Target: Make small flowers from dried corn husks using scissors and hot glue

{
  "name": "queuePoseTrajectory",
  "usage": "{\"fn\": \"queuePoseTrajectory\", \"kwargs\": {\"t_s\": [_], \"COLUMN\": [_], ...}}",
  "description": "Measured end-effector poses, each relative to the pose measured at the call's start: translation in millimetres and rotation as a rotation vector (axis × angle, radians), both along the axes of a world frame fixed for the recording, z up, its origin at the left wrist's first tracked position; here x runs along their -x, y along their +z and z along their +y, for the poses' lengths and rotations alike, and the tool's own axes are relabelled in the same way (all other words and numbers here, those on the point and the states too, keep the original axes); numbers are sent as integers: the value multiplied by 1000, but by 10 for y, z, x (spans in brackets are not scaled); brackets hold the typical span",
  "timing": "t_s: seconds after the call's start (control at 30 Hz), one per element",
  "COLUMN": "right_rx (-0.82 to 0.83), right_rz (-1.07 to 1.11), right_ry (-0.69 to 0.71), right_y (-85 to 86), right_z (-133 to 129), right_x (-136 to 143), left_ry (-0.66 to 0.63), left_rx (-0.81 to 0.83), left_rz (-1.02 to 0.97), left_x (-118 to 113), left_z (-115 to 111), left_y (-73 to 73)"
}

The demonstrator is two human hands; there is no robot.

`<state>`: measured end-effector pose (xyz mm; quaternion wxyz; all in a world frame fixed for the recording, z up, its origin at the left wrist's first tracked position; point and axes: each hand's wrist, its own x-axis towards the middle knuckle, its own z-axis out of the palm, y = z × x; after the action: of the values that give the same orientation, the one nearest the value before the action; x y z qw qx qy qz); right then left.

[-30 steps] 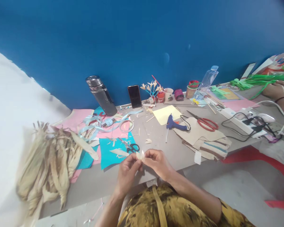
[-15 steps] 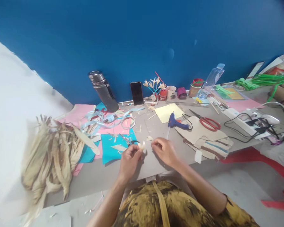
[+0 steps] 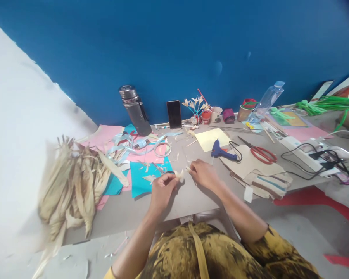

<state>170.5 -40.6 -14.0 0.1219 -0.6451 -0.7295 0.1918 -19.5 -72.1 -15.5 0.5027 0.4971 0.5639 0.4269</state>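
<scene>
My left hand point(image 3: 163, 190) pinches a small pale corn husk flower point(image 3: 178, 175) between thumb and fingertips. To its right, my right hand point(image 3: 205, 174) is closed, with a small pale husk petal point(image 3: 188, 168) showing at its fingertips. The two hands are a short way apart, just above the table near its front edge. Small scissors point(image 3: 160, 169) lie on a blue paper sheet point(image 3: 138, 182) beside my left hand, their handles partly hidden by it. Husk scraps point(image 3: 149, 178) are scattered on that sheet.
Dried corn husks point(image 3: 81, 190) hang over the front edge at left. A blue glue gun point(image 3: 222, 151) and red-handled scissors point(image 3: 261, 153) lie at right, near a power strip point(image 3: 308, 157) with cables. A flask point(image 3: 135, 110), a phone point(image 3: 174, 114) and husk flowers point(image 3: 195, 104) stand behind.
My right hand has closed on the husk petal that lay on the table between my hands. My left hand still holds the flower. The view has shifted slightly left.
</scene>
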Motion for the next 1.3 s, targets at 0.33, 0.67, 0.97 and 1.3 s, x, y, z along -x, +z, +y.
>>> {"fn": "queuePoseTrajectory", "kwargs": {"t_s": [0.33, 0.67, 0.97, 1.3], "right_rx": [170, 170, 227, 324], "right_rz": [1160, 1347, 1619, 1894], "right_ry": [-150, -218, -310, -346], "right_y": [-22, 62, 53, 8], "right_z": [-97, -233, -324, -340], "right_x": [39, 158, 324, 470], "left_ry": [110, -5, 122, 163], "left_rx": [74, -100, -196, -158], "left_rz": [-212, -335, -304, -476], "left_x": [-133, -195, -302, -373], "left_z": [9, 8, -33, -29], "left_y": [28, 34, 58, -23]}}
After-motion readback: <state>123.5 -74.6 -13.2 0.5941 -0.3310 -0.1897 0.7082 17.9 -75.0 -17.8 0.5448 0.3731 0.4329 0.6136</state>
